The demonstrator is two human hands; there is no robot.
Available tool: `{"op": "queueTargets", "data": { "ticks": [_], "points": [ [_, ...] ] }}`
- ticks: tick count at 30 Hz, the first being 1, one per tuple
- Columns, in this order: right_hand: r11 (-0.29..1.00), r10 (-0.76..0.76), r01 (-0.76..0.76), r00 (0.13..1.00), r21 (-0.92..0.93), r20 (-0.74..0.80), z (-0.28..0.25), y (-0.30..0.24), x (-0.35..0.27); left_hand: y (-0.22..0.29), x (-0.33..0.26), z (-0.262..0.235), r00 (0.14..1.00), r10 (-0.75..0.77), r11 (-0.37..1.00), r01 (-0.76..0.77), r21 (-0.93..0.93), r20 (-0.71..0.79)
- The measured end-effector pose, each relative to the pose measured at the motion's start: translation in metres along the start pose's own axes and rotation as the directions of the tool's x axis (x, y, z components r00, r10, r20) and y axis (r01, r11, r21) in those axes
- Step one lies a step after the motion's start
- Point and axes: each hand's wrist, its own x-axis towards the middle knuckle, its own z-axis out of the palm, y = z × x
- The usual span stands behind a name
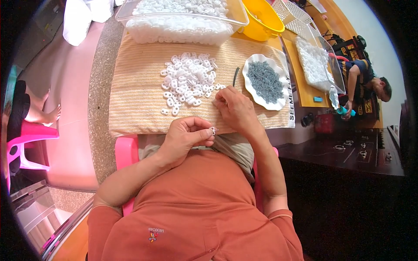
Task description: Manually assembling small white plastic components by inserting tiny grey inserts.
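a striped cloth (135,95) carries a clear tub (233,27) of white pieces at its far edge. toward its middle lies a heap of white pieces (191,78); by its right edge, a scalloped dish (274,104) of grey bits (266,82). the right hand (237,108), fingers curled nearly closed, is beside the heap; whether it holds anything, i cannot tell. the left hand (187,137), thumb and fingers pinched together, holds a small white piece (213,130) at the near edge.
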Motion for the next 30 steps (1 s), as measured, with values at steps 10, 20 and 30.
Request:
{"op": "queueTargets", "data": {
  "ticks": [10,20,30],
  "points": [
    [0.996,0.039,-0.041,0.999,0.078,0.032,-0.007,0.001,-0.005,0.002,0.004,-0.003,1.000,0.008,0.999,-0.010,-0.042,-0.027],
    [0.721,0.472,-0.058,0.771,0.690,-0.428,-0.034,0.005,-0.001,0.000,0.005,-0.006,1.000,0.015,0.999,-0.015,-0.038,-0.006],
    [0.994,0.037,-0.016,0.979,0.108,-0.199,-0.006,0.019,0.001,-0.001,0.005,-0.006,1.000,0.008,0.999,-0.009,-0.047,-0.023]
  ]
}}
